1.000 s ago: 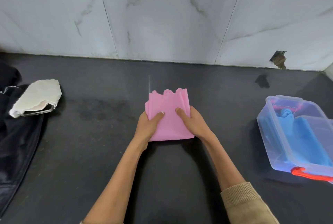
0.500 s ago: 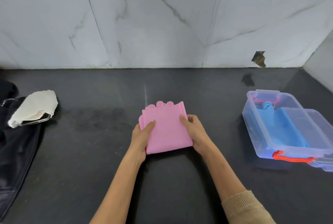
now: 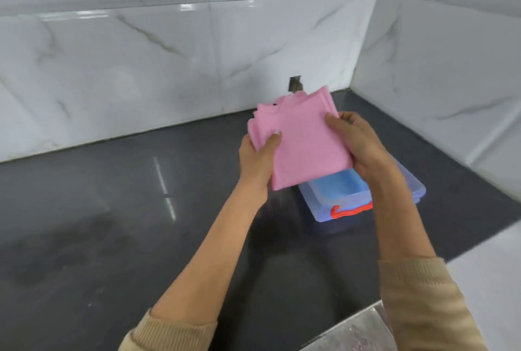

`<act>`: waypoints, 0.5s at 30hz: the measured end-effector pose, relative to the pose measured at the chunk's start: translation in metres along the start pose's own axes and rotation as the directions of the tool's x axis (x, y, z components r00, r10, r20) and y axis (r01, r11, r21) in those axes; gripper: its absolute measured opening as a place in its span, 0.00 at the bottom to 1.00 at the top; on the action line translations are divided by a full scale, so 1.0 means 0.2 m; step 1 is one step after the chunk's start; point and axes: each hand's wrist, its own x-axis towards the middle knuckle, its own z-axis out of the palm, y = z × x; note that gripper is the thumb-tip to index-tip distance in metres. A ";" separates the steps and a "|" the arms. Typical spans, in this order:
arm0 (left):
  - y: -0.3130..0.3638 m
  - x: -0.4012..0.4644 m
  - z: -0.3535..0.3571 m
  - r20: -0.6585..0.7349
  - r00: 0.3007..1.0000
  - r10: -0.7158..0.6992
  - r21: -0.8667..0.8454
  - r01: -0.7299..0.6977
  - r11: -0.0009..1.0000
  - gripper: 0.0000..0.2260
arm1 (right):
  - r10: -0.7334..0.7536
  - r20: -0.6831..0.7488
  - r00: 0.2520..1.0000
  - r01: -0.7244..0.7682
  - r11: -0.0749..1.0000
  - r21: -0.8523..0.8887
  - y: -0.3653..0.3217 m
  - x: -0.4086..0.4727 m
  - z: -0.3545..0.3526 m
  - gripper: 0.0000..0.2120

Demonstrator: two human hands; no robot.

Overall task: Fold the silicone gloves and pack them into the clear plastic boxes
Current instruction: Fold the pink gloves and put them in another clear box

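Both of your hands carry the folded pink glove in the air: your left hand pinches its left edge with the thumb on top and the other fingers hidden under it, and your right hand grips the right edge in the same manner, the thumb lying on the top face. The glove is folded into a flat, nearly square packet with several layers, and the scalloped ends show at its far edge. It is lifted off the dark table and hangs directly above the clear plastic box, covering the far part of the box from your view. The box stands on the table near the corner of the tiled wall, with its red latch turned to you, and something blue already lies inside; I think it is another folded glove, but the picture is blurred and I cannot be sure. So the folding of this pink glove seems finished and the carrying is nearly done. What is left, as far as I can judge, is to lower the packet into the box on top of the blue piece, release it, and then perhaps close the box. I see no other glove or box waiting.
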 end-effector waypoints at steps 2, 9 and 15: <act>-0.07 0.04 0.14 0.049 0.998 -0.026 0.059 0.023 0.998 0.17 | 0.015 -0.042 0.999 -0.018 0.998 -0.061 0.00 0.08 -0.15 0.08; -0.21 0.10 0.32 0.089 0.970 0.228 0.807 -0.204 0.554 0.21 | 0.129 0.022 0.991 -0.105 0.883 -0.457 0.14 0.20 -0.34 0.12; -0.25 0.07 0.36 0.251 0.921 0.296 0.948 -0.297 0.118 0.34 | -0.076 -0.015 0.997 0.043 0.710 -0.703 0.17 0.17 -0.27 0.11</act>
